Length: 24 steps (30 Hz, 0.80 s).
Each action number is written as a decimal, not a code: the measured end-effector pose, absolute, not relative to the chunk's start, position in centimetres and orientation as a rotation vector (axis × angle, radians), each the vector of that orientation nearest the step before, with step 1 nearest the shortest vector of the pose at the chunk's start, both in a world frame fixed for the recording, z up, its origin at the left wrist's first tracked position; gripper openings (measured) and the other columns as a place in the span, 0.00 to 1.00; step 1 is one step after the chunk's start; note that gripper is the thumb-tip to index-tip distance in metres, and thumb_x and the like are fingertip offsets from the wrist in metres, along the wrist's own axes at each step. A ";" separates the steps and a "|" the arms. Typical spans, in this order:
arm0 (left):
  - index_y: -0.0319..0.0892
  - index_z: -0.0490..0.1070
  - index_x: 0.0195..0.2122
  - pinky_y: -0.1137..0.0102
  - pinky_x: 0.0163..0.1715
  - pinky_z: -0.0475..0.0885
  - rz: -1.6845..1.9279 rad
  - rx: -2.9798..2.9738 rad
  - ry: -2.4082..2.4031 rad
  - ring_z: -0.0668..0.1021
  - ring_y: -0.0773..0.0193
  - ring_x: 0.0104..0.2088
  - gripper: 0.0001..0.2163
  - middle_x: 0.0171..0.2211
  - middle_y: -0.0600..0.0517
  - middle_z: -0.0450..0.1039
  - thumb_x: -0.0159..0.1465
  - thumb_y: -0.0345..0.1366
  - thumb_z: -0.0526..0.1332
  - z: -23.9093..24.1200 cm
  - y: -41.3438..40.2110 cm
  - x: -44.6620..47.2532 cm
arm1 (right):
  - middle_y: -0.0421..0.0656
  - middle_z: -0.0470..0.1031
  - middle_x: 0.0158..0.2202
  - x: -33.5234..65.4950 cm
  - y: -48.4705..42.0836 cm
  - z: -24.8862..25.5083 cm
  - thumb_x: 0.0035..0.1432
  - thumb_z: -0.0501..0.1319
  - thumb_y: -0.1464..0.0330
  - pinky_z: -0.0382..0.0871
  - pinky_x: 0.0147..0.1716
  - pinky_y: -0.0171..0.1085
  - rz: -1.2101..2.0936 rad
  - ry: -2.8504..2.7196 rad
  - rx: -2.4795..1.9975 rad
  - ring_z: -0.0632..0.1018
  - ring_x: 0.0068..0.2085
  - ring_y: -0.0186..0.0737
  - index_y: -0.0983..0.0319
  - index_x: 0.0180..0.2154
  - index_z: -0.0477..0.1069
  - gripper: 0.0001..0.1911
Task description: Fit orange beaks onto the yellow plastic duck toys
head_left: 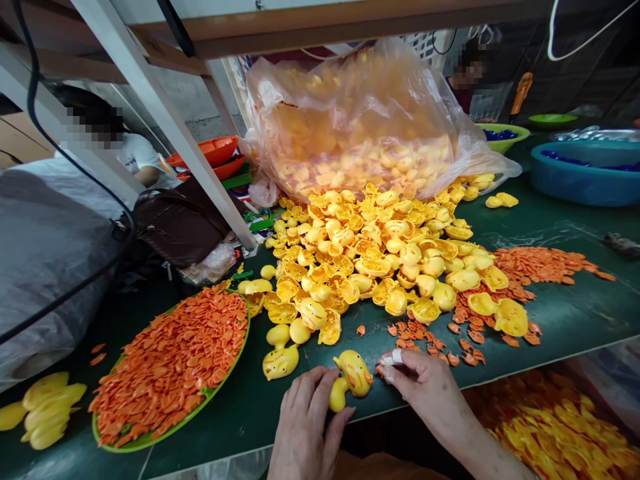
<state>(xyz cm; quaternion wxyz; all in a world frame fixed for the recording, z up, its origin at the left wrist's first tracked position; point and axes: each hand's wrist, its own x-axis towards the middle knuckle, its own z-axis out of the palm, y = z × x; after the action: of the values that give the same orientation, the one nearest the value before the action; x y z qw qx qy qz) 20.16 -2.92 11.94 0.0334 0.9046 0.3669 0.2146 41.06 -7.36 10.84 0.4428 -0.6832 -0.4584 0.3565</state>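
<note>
At the table's front edge lies a yellow plastic duck half (356, 373), outer side up, with its round head toward me. My left hand (309, 421) holds that head between thumb and fingers. Just right of it, my right hand (425, 387) pinches a small orange plastic piece (381, 373), mostly hidden by the fingertips; one finger wears a white wrap. Another yellow duck half (280, 361) rests beyond my left hand. Loose orange pieces (465, 345) are scattered beyond my right hand.
A heap of yellow duck halves (360, 253) spills from a clear plastic bag (350, 120). At left stands a green-rimmed tray (173, 432) of orange pieces. A blue basin (585, 177) sits back right, a shelf post (185, 140) back left. Two other people are behind.
</note>
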 end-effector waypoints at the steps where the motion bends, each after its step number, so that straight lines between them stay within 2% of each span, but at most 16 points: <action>1: 0.43 0.64 0.52 0.68 0.41 0.75 0.662 2.785 1.124 0.76 0.61 0.43 0.19 0.45 0.46 0.72 0.60 0.41 0.61 12.0 -2.9 20.1 | 0.45 0.78 0.31 41.1 -7.4 10.8 0.55 0.58 0.65 0.72 0.35 0.40 0.831 -1.210 -1.702 0.78 0.33 0.42 0.61 0.32 0.76 0.10; 3: 0.43 0.64 0.52 0.68 0.41 0.75 0.661 2.793 1.112 0.76 0.61 0.43 0.19 0.44 0.46 0.72 0.60 0.42 0.61 12.0 -2.9 19.9 | 0.45 0.78 0.33 41.0 -7.5 10.6 0.56 0.56 0.68 0.71 0.38 0.39 0.762 -1.335 -1.705 0.78 0.36 0.42 0.60 0.32 0.76 0.09; 7: 0.44 0.64 0.52 0.68 0.41 0.74 0.621 2.798 1.121 0.76 0.61 0.44 0.19 0.45 0.46 0.72 0.60 0.42 0.61 12.0 -2.9 19.3 | 0.44 0.77 0.33 40.8 -7.4 10.6 0.56 0.56 0.71 0.71 0.36 0.36 0.723 -1.466 -1.745 0.77 0.34 0.40 0.60 0.32 0.75 0.09; 11: 0.45 0.64 0.52 0.68 0.41 0.74 0.648 2.786 1.139 0.76 0.60 0.44 0.19 0.45 0.47 0.72 0.61 0.43 0.60 11.7 -2.7 18.8 | 0.44 0.76 0.34 41.4 -7.6 11.0 0.58 0.56 0.68 0.70 0.38 0.36 0.538 -1.442 -1.757 0.77 0.37 0.40 0.61 0.35 0.74 0.08; 17: 0.45 0.64 0.52 0.68 0.41 0.74 0.680 2.793 1.150 0.76 0.61 0.43 0.19 0.44 0.47 0.72 0.60 0.45 0.60 11.3 -2.4 18.7 | 0.46 0.75 0.37 44.8 -7.6 11.1 0.62 0.52 0.65 0.71 0.37 0.39 0.148 -1.405 -1.889 0.76 0.37 0.41 0.61 0.34 0.73 0.12; 24: 0.45 0.64 0.51 0.69 0.40 0.75 0.679 2.829 1.143 0.76 0.61 0.43 0.20 0.44 0.47 0.72 0.60 0.46 0.61 11.2 -2.0 18.7 | 0.45 0.75 0.36 49.7 -8.1 10.6 0.60 0.54 0.63 0.70 0.39 0.41 0.005 -1.389 -2.004 0.76 0.38 0.43 0.60 0.34 0.74 0.12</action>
<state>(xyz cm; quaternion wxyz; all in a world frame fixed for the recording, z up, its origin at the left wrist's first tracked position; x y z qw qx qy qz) 18.75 -2.03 11.18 0.0077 0.9050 0.3657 0.2172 49.73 -8.13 10.62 0.3446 -0.7715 -0.5348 0.0018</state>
